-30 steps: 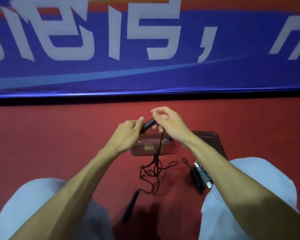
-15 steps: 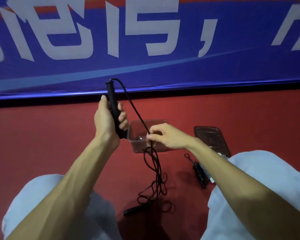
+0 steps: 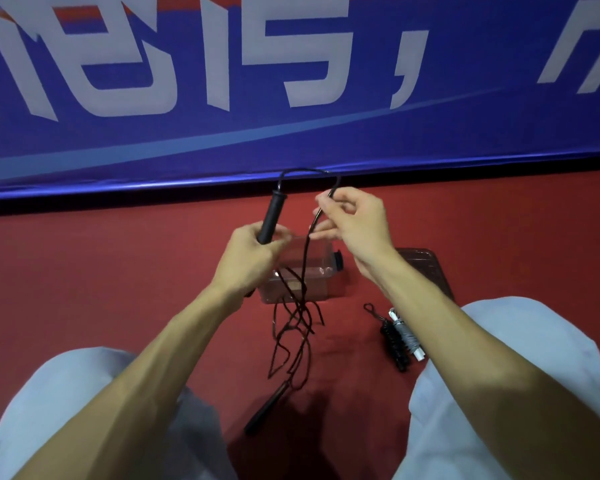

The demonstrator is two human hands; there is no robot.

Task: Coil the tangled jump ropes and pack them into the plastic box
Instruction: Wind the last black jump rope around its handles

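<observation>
The left hand (image 3: 253, 254) grips one handle (image 3: 272, 216), the right hand (image 3: 359, 223) pinches the cord (image 3: 306, 258); its tangle (image 3: 293, 327) hangs below them. Two wound ropes (image 3: 397, 337) lie unpacked under the right forearm; the box (image 3: 317, 282) looks empty.

The handle (image 3: 272, 217) looked matt black, its cord (image 3: 306, 258) thin and smooth. The box (image 3: 321, 289) was clear, glossy plastic, the floor (image 3: 84, 289) matt red like carpet, the banner (image 3: 430, 140) a sheeny blue

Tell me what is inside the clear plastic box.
Nothing packed shows in the clear plastic box; the black rope hangs in front of it. The left hand covers its left end, so that part is unknown.
</observation>
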